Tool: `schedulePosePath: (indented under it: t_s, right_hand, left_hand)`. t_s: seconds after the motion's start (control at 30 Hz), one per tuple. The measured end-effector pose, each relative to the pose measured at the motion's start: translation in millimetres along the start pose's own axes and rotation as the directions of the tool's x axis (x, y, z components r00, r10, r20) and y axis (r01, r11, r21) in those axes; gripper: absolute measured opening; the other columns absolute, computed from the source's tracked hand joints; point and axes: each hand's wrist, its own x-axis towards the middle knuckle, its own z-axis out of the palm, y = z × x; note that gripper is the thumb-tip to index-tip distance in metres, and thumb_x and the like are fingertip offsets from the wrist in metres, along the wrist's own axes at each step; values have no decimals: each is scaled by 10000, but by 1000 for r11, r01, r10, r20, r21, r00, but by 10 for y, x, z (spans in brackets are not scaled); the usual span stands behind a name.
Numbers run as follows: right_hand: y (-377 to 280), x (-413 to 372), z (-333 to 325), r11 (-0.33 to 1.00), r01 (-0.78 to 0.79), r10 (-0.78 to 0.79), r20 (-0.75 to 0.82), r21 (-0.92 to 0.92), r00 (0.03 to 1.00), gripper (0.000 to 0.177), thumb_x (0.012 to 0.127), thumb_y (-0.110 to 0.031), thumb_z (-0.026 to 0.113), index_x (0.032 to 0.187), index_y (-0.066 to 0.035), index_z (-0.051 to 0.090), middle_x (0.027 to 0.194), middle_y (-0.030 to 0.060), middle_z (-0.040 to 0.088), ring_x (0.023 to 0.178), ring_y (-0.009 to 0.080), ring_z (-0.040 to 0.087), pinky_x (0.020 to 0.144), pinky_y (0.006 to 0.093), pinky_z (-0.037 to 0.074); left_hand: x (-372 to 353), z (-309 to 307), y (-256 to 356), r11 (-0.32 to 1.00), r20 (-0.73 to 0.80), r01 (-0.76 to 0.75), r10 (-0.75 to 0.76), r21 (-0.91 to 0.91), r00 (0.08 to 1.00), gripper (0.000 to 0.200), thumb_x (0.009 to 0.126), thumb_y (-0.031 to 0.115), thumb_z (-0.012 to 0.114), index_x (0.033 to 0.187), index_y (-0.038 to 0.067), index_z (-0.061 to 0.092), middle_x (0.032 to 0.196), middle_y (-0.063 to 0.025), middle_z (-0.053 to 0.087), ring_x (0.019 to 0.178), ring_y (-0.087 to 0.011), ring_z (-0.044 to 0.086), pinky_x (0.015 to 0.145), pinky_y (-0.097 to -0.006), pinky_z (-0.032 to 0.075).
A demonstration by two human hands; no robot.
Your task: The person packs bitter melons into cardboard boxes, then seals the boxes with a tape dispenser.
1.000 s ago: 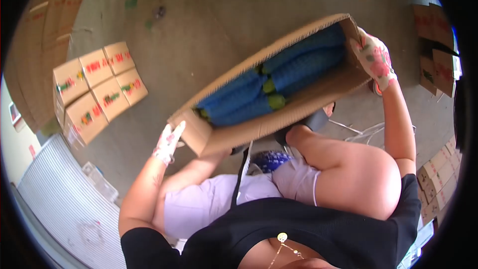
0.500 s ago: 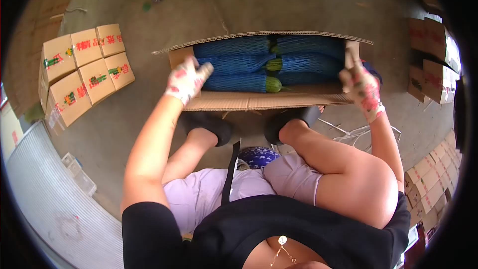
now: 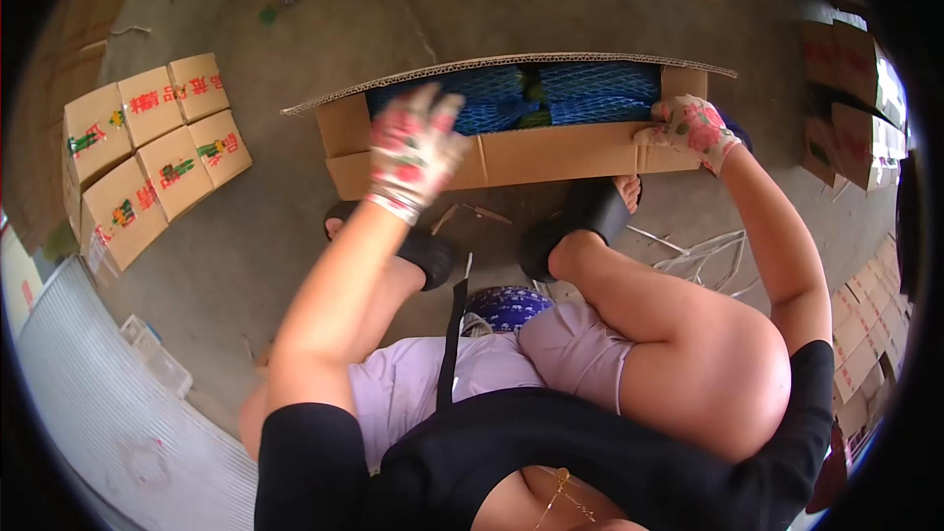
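Observation:
An open cardboard box point(image 3: 472, 159) stands before my feet, holding green vegetables point(image 3: 534, 119) wrapped in blue foam netting point(image 3: 602, 98). Its near flap is folded partly over the contents, and the far flap stands up. My left hand point(image 3: 415, 147), in a floral glove and slightly blurred, is over the left part of the near flap with its fingers apart and nothing in them. At the right end of that flap, my gloved right hand point(image 3: 690, 128) has its fingers closed on the flap's edge.
Stacked printed cartons point(image 3: 162, 152) sit at the left, with more cartons point(image 3: 851, 103) at the right. White straps point(image 3: 703, 261) lie on the floor to the right. A ribbed pale sheet point(image 3: 108, 393) and a small clear tray point(image 3: 157, 359) are at the lower left.
The near flap has come up and inward over the netted vegetables. My left hand has moved right, across the flap; my right hand has taken hold of the flap's right end.

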Motion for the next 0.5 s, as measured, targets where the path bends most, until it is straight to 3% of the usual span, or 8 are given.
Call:
schedulePosePath:
  t_s: [0.07, 0.17, 0.2, 0.27, 0.33, 0.4, 0.47, 0.5]
  right_hand:
    - [-25, -25, 37, 998, 37, -39, -33, -48, 999, 457, 777, -506, 709, 873, -59, 703, 829, 190, 680, 831, 351, 668, 755, 433, 518]
    - [-193, -121, 22, 960, 68, -120, -179, -273, 976, 334, 816, -393, 702, 945, -86, 677, 888, 146, 670, 838, 341, 642, 743, 448, 506]
    - [-390, -206, -95, 889, 138, -285, -293, -436, 913, 292, 832, -354, 693, 968, -97, 666, 897, 131, 662, 839, 341, 632, 744, 454, 501]
    - [-754, -159, -453, 793, 448, -605, -620, -413, 500, 213, 867, -286, 654, 993, -115, 651, 910, 94, 651, 873, 334, 619, 777, 460, 498]
    - [-922, 258, -789, 706, 595, -675, -621, -385, 399, 206, 920, -291, 585, 994, -109, 645, 947, 87, 657, 932, 327, 622, 823, 446, 507]
    - [-1058, 623, -780, 824, 567, -437, -615, 20, 656, 244, 967, -294, 494, 1072, -124, 636, 1039, 90, 654, 980, 330, 621, 845, 437, 519]
    - [-1065, 802, -510, 750, 558, -560, 107, -355, 821, 425, 982, -398, 463, 1299, -133, 565, 1176, 137, 629, 1075, 359, 603, 973, 434, 474]
    - [-953, 817, 20, 910, 410, -414, -138, -58, 900, 518, 965, -474, 473, 1314, -99, 550, 1168, 164, 628, 1095, 369, 596, 987, 448, 449]
  left_hand:
    - [-157, 215, 557, 963, -24, -207, 206, -175, 978, 767, 789, 543, 692, 1440, 202, 475, 1564, -123, 332, 1423, -377, 314, 1148, -548, 265]
    - [-165, 528, 760, 992, -7, -129, 129, -11, 992, 929, 730, 572, 731, 1515, 233, 369, 1620, -78, 218, 1496, -319, 181, 1193, -589, 117]
    - [-140, 538, 738, 992, -14, -126, 126, -17, 992, 929, 730, 572, 731, 1515, 233, 369, 1620, -78, 218, 1496, -319, 181, 1193, -589, 117]
    - [-154, 519, 723, 989, 0, -141, 141, -44, 990, 950, 719, 558, 749, 1523, 245, 350, 1623, -74, 214, 1495, -313, 187, 1193, -586, 122]
    - [-180, 461, 742, 989, 12, -129, 130, -68, 991, 944, 701, 524, 776, 1509, 242, 377, 1613, -85, 230, 1481, -327, 221, 1185, -588, 156]
    - [-153, 502, 730, 988, -73, -141, 136, -70, 988, 943, 673, 490, 806, 1491, 248, 404, 1599, -101, 247, 1460, -355, 251, 1170, -591, 201]
    - [-138, 491, 735, 989, -133, -129, 118, -76, 984, 917, 610, 451, 842, 1433, 270, 482, 1521, -99, 339, 1409, -364, 313, 1149, -570, 258]
    - [-138, 496, 720, 985, -181, -155, 138, -82, 974, 888, 580, 439, 853, 1391, 282, 525, 1463, -88, 376, 1372, -351, 349, 1139, -553, 282]
